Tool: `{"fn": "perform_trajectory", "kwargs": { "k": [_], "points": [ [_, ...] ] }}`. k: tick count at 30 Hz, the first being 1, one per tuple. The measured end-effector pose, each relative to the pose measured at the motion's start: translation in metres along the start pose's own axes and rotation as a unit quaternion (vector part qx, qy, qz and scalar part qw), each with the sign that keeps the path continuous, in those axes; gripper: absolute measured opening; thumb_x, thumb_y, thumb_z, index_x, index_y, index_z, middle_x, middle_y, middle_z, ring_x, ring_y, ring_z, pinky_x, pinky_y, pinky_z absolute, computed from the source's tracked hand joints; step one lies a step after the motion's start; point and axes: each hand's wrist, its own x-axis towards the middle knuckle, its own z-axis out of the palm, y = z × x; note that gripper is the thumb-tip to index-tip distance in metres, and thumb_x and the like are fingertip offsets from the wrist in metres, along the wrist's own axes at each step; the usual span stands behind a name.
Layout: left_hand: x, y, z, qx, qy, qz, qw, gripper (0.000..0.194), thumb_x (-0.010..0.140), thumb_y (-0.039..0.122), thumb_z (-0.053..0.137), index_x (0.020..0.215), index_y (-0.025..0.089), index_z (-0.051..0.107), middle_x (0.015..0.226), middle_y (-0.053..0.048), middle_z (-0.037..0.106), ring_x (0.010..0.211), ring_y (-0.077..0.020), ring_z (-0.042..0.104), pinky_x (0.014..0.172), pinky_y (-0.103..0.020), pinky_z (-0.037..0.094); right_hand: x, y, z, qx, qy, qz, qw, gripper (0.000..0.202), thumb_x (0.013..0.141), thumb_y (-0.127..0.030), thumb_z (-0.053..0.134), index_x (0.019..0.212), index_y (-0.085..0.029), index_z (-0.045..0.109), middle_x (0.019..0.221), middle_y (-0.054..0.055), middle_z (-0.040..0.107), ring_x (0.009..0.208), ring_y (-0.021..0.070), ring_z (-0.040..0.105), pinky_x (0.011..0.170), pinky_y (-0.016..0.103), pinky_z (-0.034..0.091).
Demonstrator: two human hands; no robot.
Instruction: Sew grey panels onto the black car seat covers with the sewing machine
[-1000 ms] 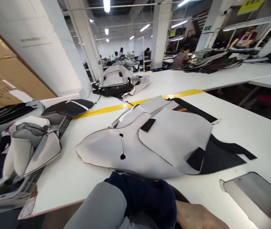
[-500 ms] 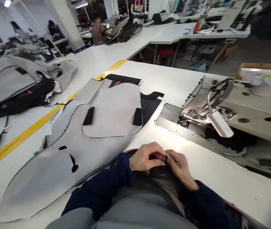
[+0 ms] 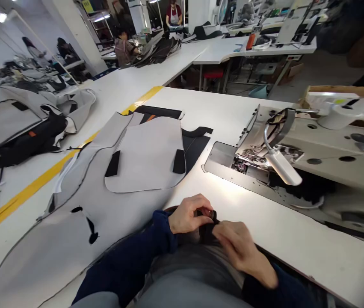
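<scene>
At the table's near edge, in front of my lap, my left hand (image 3: pixel 188 217) is closed, thumb and fingers pinching a dark fabric strip (image 3: pixel 214 216) folded into a small loop. Just to its right and a little lower, my right hand (image 3: pixel 241 247) has its fingers closed on the same dark material, slightly smeared by motion. The rest of the strip hangs down between the hands and is hard to make out against my dark clothes. To the left lies a large grey fabric piece (image 3: pixel 133 214) with a smaller grey panel (image 3: pixel 149 158) on top, marked by two black patches.
An industrial sewing machine (image 3: pixel 338 145) with a lit lamp (image 3: pixel 284 167) stands at the right. A heap of grey and black sewn pieces (image 3: pixel 31 115) lies at the left, beyond yellow tape (image 3: pixel 34 184). Other people work at tables in the background.
My right hand has moved down and slightly away from the left, its fingers lower on the dark strip. The whole view has shifted a little as my head turned.
</scene>
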Motion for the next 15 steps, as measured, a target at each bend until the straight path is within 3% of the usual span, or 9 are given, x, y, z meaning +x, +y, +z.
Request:
{"fn": "perform_trajectory", "kwargs": {
  "k": [2, 6, 8, 12, 15],
  "points": [
    [-0.001, -0.002, 0.005, -0.053, -0.021, -0.022, 0.998, 0.029, 0.073, 0.032, 0.074, 0.089, 0.010, 0.064, 0.087, -0.006, 0.058, 0.072, -0.0116, 0.059, 0.070, -0.026, 0.051, -0.003, 0.004, -0.003, 0.000, 0.067, 0.030, 0.997, 0.016, 0.089, -0.017, 0.044, 0.082, -0.019, 0.058, 0.069, 0.001, 0.060, 0.058, 0.0118, 0.054, 0.056, 0.023, 0.041],
    [0.001, -0.003, 0.017, -0.213, -0.002, -0.057, 0.975, 0.044, 0.066, 0.042, 0.080, 0.088, 0.008, 0.061, 0.086, -0.006, 0.056, 0.073, -0.0110, 0.059, 0.074, -0.028, 0.051, -0.008, 0.020, 0.010, 0.133, 0.118, 0.214, 0.960, 0.024, 0.086, -0.037, 0.055, 0.071, -0.019, 0.060, 0.062, 0.000, 0.058, 0.055, 0.0134, 0.055, 0.052, 0.023, 0.043],
    [0.005, -0.003, 0.021, -0.231, 0.040, -0.042, 0.971, 0.047, 0.064, 0.043, 0.081, 0.088, 0.008, 0.061, 0.087, -0.006, 0.056, 0.074, -0.0110, 0.059, 0.076, -0.029, 0.051, -0.009, 0.023, 0.023, 0.285, 0.153, 0.291, 0.900, 0.029, 0.081, -0.046, 0.060, 0.071, -0.019, 0.058, 0.059, 0.000, 0.053, 0.053, 0.0127, 0.050, 0.049, 0.023, 0.042],
    [0.017, -0.010, 0.026, -0.214, 0.115, 0.014, 0.970, 0.048, 0.062, 0.042, 0.082, 0.088, 0.009, 0.060, 0.093, -0.008, 0.056, 0.080, -0.0126, 0.059, 0.080, -0.031, 0.051, -0.009, 0.015, 0.037, 0.534, 0.192, 0.378, 0.731, 0.041, 0.079, -0.045, 0.063, 0.055, -0.019, 0.041, 0.048, -0.006, 0.028, 0.041, 0.0071, 0.025, 0.037, 0.021, 0.031],
    [0.024, -0.020, 0.036, -0.214, 0.131, 0.049, 0.967, 0.048, 0.061, 0.042, 0.082, 0.087, 0.010, 0.056, 0.095, -0.009, 0.056, 0.078, -0.0118, 0.058, 0.079, -0.032, 0.050, -0.006, 0.007, 0.035, 0.596, 0.195, 0.398, 0.670, 0.047, 0.080, -0.044, 0.061, 0.052, -0.020, 0.031, 0.048, -0.008, 0.016, 0.041, 0.0067, 0.011, 0.032, 0.021, 0.026]
  ]
}}
